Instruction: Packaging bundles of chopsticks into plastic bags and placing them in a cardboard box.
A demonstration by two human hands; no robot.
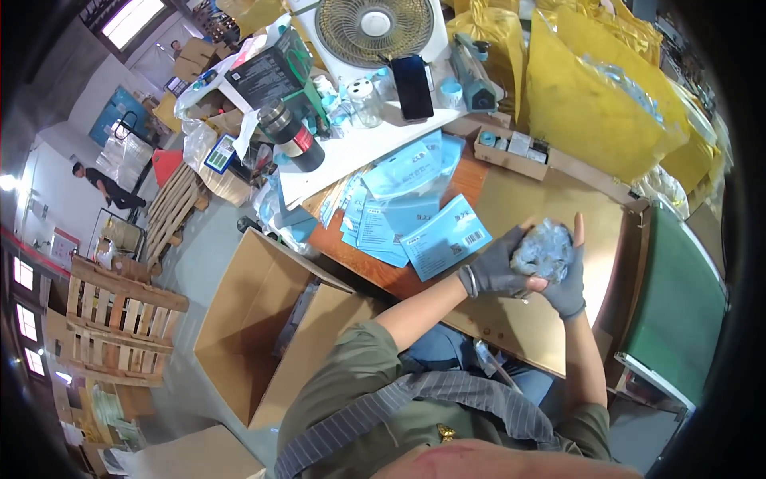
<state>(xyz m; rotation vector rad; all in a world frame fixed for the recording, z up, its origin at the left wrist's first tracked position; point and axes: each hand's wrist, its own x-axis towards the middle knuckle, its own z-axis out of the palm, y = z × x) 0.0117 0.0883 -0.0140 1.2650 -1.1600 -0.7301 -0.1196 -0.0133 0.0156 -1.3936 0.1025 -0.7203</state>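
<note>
A crumpled, bluish clear-plastic bundle (542,251) sits between my two hands above the cardboard-covered part of the table. My left hand (496,267), in a grey glove with bare fingertips, grips it from the left. From the right and below, my right hand (570,286), gloved the same way, cups it with one finger pointing up. What lies inside the plastic cannot be made out. Just left of my left hand is a flat blue printed pouch (445,238). Beyond it, more blue pouches (383,227) overlap in a loose pile on the brown tabletop.
An open cardboard box (247,319) stands at my left. A white board (351,160) carries a phone (412,88), a dark flask (291,137) and a glass jar (365,104). Behind are a fan (375,28) and yellow sacks (598,96). A green-topped surface (674,303) stands right.
</note>
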